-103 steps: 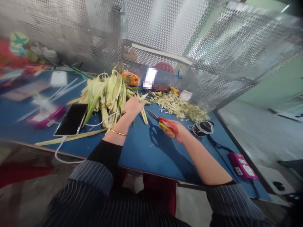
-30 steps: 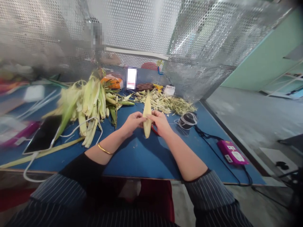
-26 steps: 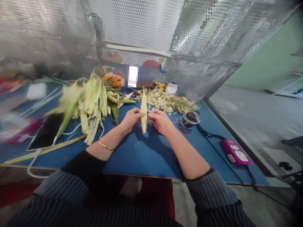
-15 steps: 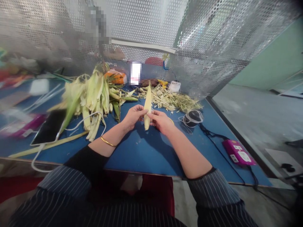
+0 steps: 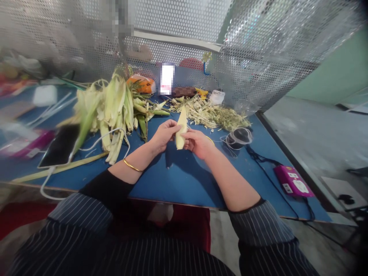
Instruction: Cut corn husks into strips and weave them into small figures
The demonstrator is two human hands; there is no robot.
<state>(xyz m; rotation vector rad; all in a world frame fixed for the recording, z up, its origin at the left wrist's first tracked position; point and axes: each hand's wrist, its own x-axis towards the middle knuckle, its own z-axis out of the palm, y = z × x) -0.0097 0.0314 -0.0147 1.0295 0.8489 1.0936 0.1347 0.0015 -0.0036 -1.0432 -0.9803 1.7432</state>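
Note:
A pale yellow-green corn husk stands between my two hands above the blue table, its narrow tip pointing away from me. My left hand pinches it from the left, thumb on its face. From the right, my right hand grips it near its lower end, fingers curled behind. Whether anything lies inside the husk cannot be seen. Left of my hands is a big heap of long husks. Just beyond them lies a pile of shredded husk scraps.
A black phone with a white cable lies at left. On the right are a black object wrapped in cord and a magenta box with black cables. An orange packet sits at the back before a perforated metal screen.
The husk now looks shorter, its upper part tilted, and its lower end wider. My hands have shifted slightly on it. The whole view has tipped a little.

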